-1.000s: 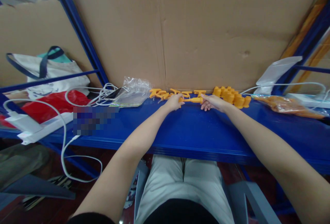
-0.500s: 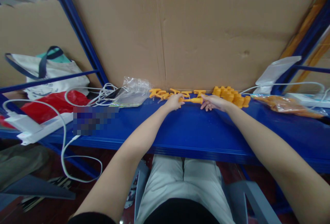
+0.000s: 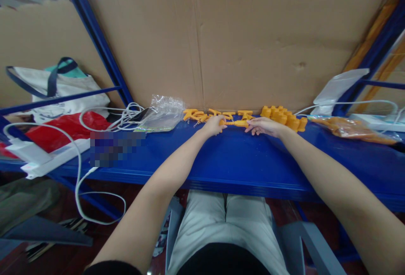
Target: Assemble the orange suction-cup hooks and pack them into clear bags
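An orange-yellow corkscrew [image 3: 237,123] lies level between my hands, just above the blue tabletop. My left hand [image 3: 216,125] is closed around its handle end. The fingertips of my right hand [image 3: 261,126] pinch its other end, with the remaining fingers loosely curled. Behind my hands, several orange T-shaped corkscrew handles [image 3: 191,114] with bare metal spirals lie along the cardboard. Beyond my right hand stand several orange plastic sleeves [image 3: 281,117], packed in a group. My fingers hide part of the held corkscrew.
A clear plastic bag [image 3: 167,114] lies at the left of the handles. Farther left are white cables [image 3: 126,112], a power strip [image 3: 60,157] and a red bag [image 3: 69,127]. A clear bag of orange parts [image 3: 354,130] rests at the right. Cardboard [image 3: 237,47] backs the table.
The fingers of my right hand have shifted slightly at the corkscrew's end and curl differently. My left hand stays in place.
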The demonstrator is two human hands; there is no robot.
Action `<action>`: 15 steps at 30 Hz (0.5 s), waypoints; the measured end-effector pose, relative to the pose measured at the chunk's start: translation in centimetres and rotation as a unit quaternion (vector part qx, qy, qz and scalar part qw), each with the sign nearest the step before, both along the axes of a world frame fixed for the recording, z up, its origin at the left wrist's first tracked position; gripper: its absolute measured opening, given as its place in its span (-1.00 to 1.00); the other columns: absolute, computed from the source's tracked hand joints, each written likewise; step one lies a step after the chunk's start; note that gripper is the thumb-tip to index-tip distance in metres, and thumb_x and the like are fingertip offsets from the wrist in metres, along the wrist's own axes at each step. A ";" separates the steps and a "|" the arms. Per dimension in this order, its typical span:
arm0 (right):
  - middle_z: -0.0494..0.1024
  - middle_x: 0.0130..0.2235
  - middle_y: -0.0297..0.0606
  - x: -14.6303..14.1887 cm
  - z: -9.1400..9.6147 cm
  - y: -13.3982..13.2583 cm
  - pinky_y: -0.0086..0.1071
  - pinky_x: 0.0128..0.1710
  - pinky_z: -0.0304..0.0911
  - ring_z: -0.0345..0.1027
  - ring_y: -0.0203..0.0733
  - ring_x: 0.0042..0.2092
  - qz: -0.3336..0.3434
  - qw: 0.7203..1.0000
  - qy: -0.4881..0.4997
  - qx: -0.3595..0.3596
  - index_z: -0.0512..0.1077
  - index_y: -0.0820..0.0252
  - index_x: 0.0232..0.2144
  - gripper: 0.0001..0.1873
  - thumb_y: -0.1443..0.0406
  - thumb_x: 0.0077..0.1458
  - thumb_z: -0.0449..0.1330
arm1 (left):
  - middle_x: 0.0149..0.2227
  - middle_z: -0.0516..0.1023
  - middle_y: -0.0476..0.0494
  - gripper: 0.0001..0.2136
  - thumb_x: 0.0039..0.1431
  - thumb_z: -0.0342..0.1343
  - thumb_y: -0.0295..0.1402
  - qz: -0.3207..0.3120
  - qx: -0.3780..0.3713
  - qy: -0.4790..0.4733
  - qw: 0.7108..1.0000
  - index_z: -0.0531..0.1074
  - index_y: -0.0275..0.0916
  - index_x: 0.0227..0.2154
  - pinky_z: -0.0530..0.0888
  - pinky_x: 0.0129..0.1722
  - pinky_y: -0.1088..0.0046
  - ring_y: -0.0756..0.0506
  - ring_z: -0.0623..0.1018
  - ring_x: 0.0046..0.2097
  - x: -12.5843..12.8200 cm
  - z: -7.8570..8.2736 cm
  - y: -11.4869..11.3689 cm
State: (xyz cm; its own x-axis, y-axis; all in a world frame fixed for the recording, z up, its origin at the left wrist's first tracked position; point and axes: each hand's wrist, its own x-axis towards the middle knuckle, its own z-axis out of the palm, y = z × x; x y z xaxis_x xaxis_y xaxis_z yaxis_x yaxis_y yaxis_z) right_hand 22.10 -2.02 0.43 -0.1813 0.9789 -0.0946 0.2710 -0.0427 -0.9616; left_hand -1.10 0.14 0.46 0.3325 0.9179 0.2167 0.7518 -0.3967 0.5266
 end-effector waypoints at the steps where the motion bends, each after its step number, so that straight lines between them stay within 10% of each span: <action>1: 0.63 -0.44 -0.17 -0.2 0.0 0.0 -0.58 -0.64 0.18 0.34 -0.40 -0.58 -0.006 1.000 -0.004 -0.001 0.43 0.25 -0.42 -0.79 0.25 0.25 0.21 | -0.58 0.39 0.11 -0.84 0.19 0.18 -0.48 0.000 0.003 -0.002 1.000 0.44 -0.26 -0.17 0.41 -0.47 0.56 0.07 0.40 -0.58 0.0 -0.1 0.1; 9: 0.54 -0.58 -0.19 -1.1 0.2 0.1 -0.56 -0.70 0.05 0.21 -0.40 -0.65 -0.050 0.997 -0.052 -0.007 0.41 0.25 -0.46 -0.56 0.09 0.35 0.02 | -0.59 0.38 0.10 -0.83 0.21 0.16 -0.49 -0.011 -0.015 -0.017 1.000 0.42 -0.29 -0.13 0.39 -0.52 0.56 0.05 0.41 -0.58 -0.2 -0.2 0.2; 15: 0.64 -0.40 -0.26 -0.5 0.1 0.0 -0.58 -0.67 0.10 0.34 -0.40 -0.58 -0.007 0.999 -0.032 0.027 0.43 0.19 -0.24 -0.85 0.30 0.16 0.30 | -0.56 0.39 0.10 -0.81 0.22 0.15 -0.48 -0.009 -0.007 -0.007 1.000 0.40 -0.28 -0.11 0.40 -0.52 0.57 0.06 0.41 -0.57 -0.2 -0.4 0.4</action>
State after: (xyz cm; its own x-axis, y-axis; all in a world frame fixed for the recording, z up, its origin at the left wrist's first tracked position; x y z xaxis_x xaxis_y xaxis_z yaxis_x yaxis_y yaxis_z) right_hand 21.60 -2.07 0.55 -0.1630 0.9852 -0.0527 0.3327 0.0046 -0.9430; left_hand -1.29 0.57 0.11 0.3461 0.9148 0.2083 0.7377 -0.4025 0.5420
